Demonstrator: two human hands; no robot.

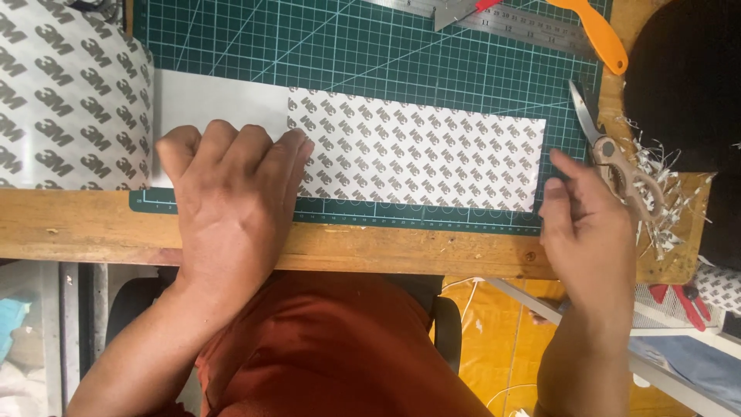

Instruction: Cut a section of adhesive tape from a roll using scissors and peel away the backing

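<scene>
Two bare hands are over the bench, and the left hand (pixel 231 197) is pressed flat, fingers spread and loose, gripping nothing, its tips lying across the join where a plain grey sheet (pixel 216 100) meets a white strip (pixel 421 150) printed with grey marks. That strip lies flat along the near edge of the green cutting mat (pixel 324 46), running from the left fingertips almost to the right hand. The right hand (pixel 590 224) sits at the strip's right end, fingers curled loosely inward with the thumb up; whether it pinches the strip's corner I cannot tell from here, the edge of it is hidden behind the fingers. Just beyond those fingers lie scissors (pixel 610 150) with pale handles, resting at the mat's right border among a scatter of thin paper shavings (pixel 668 208). Up at the far edge, a steel ruler (pixel 509 23) crosses the mat, an orange-handled cutter (pixel 598 31) lying over it. Far left, a big roll (pixel 65 100) of the same printed stock feeds onto the mat. The wooden bench (pixel 93 228) edge runs under both wrists.
</scene>
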